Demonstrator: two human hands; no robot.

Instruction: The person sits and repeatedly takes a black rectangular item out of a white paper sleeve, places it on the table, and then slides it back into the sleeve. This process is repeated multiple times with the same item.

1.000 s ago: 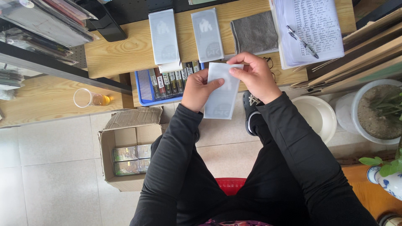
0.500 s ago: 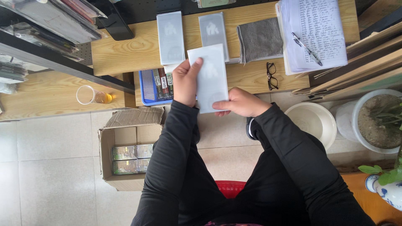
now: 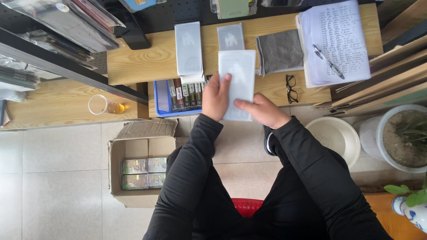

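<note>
I held the pale rectangular packet between both hands over the near edge of the wooden table; my left hand closed on its left edge, thumb lying up along the face and the other fingers hidden behind, so the packet sat pinched there; my right hand gripped its lower right corner, the thumb pressed flat across the front and the rest curled underneath. The packet therefore rose above and between my fingers, its lower end at my knuckles and its upper end clear of them; its long axis ran away from me toward the back of the table, nearly straight, the top short edge pointing at the smaller grey packet lying just beyond it; a faint pale figure showed on its face. To the left lay a white stack of packets, partly over the blue tray of upright boxes; to the right lay a folded grey cloth and black glasses, apart from the packet.
</note>
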